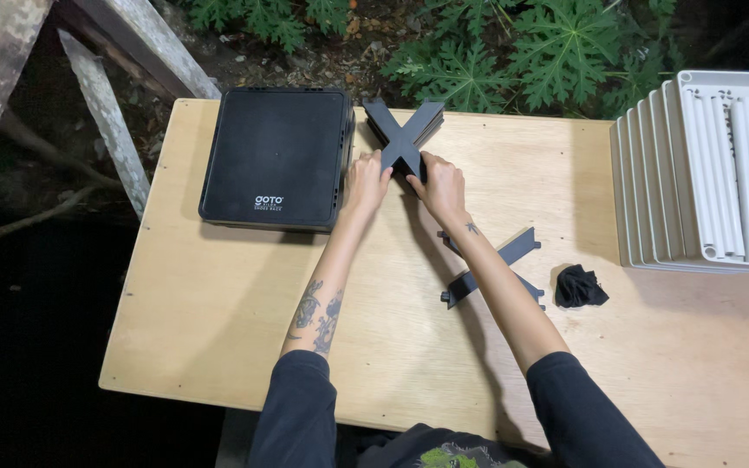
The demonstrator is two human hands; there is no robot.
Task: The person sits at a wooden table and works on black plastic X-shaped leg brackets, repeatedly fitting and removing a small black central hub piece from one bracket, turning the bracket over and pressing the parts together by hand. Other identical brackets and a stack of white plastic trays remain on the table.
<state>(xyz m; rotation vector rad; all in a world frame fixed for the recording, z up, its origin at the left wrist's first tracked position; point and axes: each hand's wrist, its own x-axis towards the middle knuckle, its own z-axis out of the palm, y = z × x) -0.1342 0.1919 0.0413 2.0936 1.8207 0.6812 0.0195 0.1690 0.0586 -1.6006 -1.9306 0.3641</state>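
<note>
Outdoors at night, a pale plywood table [218,312] stands against broad-leaved green plants [513,52], with weathered timber posts [106,113] at its left. Near the far edge, both hands meet on a stack of black X-shaped cross braces [404,132]. The left hand [366,180] has its fingers curled onto the lower left arm of the stack, and the right hand [440,184] pinches the lower right arm, thumb on top; neither hand is spread flat.

These braces look like thin moulded plastic: light, stiff enough to keep their shape, and smooth, so the stacked pieces would probably slide over one another if gripped loosely. The best hold seems to be near the crossing, where the arms are thickest, or on two opposite arms at once (a single thin arm might flex or twist).

Just left of the stack, touching or nearly so, lies a stack of black rectangular plastic panels [275,156]. Closer to the person, a single black cross brace [496,264] lies flat, partly hidden under the right forearm, with a crumpled black cloth [579,287] beside it. White ribbed trays with white tubes [713,165] sit at the right edge.
</note>
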